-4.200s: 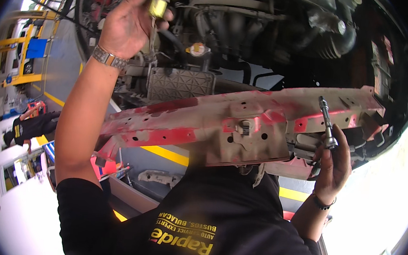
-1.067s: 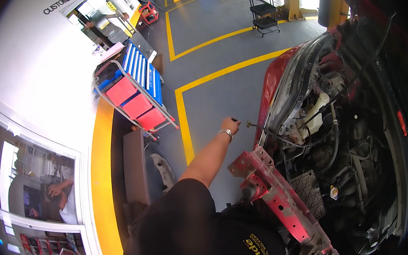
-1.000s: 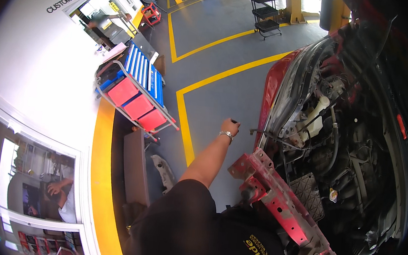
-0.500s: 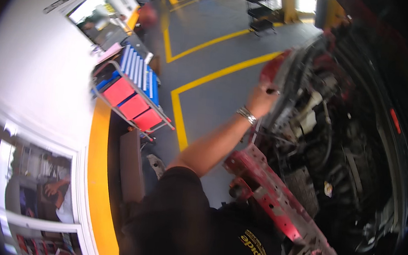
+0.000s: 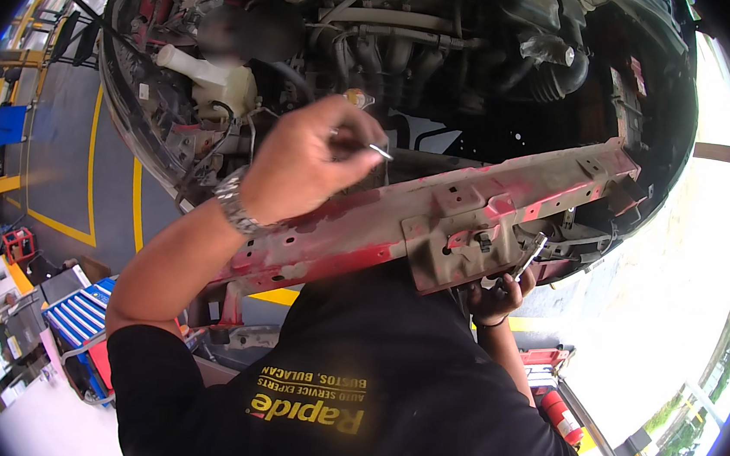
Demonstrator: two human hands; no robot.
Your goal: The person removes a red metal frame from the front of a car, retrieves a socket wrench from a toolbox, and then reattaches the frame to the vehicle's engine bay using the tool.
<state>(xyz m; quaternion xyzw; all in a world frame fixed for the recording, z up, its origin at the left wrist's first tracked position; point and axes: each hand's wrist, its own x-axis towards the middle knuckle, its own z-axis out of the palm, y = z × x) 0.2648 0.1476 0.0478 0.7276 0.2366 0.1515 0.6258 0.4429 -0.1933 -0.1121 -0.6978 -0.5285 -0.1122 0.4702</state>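
My left hand (image 5: 306,162), with a metal watch (image 5: 235,204) on its wrist, is raised over the worn red front crossmember (image 5: 320,246) of a car. Its fingers are closed in a pinch on a small shiny metal piece (image 5: 380,152), whose kind I cannot make out. Lower down at the right, my right hand (image 5: 502,296) is curled around a silver metal tool (image 5: 533,255) beside the dented bracket plate (image 5: 441,256) on the crossmember. The tool's lower part is hidden by the fingers.
Beyond the crossmember lies the engine bay (image 5: 398,44), with a whitish reservoir (image 5: 225,87) at its left. A blue tool cart (image 5: 84,312) stands at the lower left. To the lower right is a red fire extinguisher (image 5: 561,415).
The view has swung round to face the car's front. My left hand has left the engine bay's side edge and now shows a small metal piece. My right hand has come into view.
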